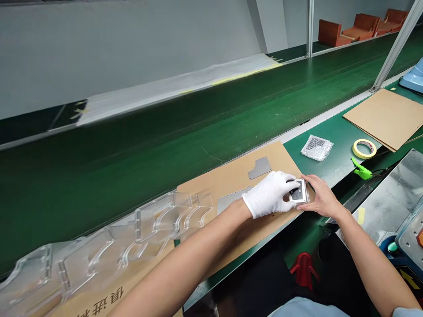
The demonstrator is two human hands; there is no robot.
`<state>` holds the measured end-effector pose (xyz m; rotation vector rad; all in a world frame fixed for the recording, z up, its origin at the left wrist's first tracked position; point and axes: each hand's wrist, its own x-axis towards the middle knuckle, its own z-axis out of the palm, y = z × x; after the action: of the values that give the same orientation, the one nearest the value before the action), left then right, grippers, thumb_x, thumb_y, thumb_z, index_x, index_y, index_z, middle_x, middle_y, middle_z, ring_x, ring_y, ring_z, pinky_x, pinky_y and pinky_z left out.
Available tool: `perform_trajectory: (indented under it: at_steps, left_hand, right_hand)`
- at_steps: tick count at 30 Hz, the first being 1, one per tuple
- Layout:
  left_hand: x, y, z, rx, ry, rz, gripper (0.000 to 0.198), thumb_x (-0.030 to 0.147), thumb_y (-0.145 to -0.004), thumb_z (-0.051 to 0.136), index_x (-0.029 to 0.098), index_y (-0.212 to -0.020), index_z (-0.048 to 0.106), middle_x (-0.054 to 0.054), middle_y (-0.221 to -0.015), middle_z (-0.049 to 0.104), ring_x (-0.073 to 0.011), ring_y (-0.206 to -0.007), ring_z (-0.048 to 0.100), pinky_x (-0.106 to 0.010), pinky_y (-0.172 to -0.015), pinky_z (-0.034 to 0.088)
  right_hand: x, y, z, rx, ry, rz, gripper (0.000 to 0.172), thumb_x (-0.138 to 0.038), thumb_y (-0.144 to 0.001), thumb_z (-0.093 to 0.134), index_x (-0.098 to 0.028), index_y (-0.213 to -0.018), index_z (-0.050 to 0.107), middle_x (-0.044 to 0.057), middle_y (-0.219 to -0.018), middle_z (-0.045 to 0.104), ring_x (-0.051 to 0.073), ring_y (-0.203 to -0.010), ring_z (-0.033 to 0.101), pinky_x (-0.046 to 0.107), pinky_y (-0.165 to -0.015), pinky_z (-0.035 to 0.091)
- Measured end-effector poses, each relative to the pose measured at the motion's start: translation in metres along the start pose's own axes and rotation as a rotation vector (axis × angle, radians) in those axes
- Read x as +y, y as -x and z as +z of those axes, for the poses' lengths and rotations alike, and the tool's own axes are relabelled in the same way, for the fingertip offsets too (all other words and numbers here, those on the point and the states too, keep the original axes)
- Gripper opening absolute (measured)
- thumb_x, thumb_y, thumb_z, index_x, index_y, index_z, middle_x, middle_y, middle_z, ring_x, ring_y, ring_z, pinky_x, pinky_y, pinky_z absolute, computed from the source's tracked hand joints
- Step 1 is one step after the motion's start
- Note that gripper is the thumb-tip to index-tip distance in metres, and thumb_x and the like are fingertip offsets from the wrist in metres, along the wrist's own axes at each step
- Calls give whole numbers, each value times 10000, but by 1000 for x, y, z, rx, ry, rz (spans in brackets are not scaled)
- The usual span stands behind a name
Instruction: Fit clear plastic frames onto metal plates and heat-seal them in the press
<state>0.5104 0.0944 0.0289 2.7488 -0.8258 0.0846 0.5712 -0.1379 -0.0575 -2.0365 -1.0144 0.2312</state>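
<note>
My left hand (pixel 271 193) wears a white glove and rests on a small square part with a dark mesh face (pixel 299 192), fingers curled over its left side. My bare right hand (pixel 320 198) holds the same part from the right, fingers pinched on its edge. The part sits on a brown cardboard sheet (pixel 231 176) at the edge of the green bench. A flat grey metal plate (pixel 260 167) lies on the cardboard just behind my hands, and another grey plate (pixel 228 201) lies partly under my left wrist.
Clear plastic trays (pixel 109 251) lie at the left over a printed carton. A bubble-wrapped packet (pixel 316 147), yellow tape roll (pixel 364 148), green clip (pixel 361 169) and a cardboard sheet (pixel 386 115) lie to the right. A green conveyor belt (pixel 198 119) runs behind. A metal machine (pixel 396 198) stands right.
</note>
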Motion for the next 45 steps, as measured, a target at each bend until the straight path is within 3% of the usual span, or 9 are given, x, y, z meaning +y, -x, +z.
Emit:
perform_trajectory:
  at_steps: [21, 32, 38, 45]
  left_hand:
    - [0, -5, -10, -82, -6, 76, 149, 349, -951, 652, 220, -908, 712, -63, -894, 701, -207, -707, 600, -341, -637, 358]
    - [-1, -12, -11, -102, -16, 55, 176, 362, -852, 672, 216, -761, 634, -37, -760, 613, -180, -617, 510, -340, -590, 286]
    - [1, -9, -10, -89, -3, 84, 111, 317, -873, 670, 217, -825, 663, -40, -818, 637, -184, -671, 556, -335, -606, 310]
    - [-4, -8, -6, -79, 2, 118, 191, 371, -930, 668, 208, -831, 677, -57, -900, 682, -184, -701, 575, -336, -636, 353]
  right_hand:
    - [-5, -2, -4, -2, 19, -33, 992, -526, -736, 980, -297, -1555, 468, 141, -1512, 608, 377, -1460, 539, 583, -1200, 445]
    - [-11, -2, -7, -14, 24, 2, 1001, -460, -695, 1018, -298, -1532, 493, 133, -1508, 618, 377, -1437, 562, 575, -1180, 454]
    - [-11, -2, -6, -11, 33, 4, 1026, -476, -682, 1024, -272, -1533, 488, 141, -1509, 618, 372, -1434, 564, 560, -1179, 457]
    - [-13, -3, -8, -25, 28, 13, 1020, -492, -698, 1011, -280, -1544, 483, 138, -1514, 617, 369, -1405, 592, 546, -1167, 467]
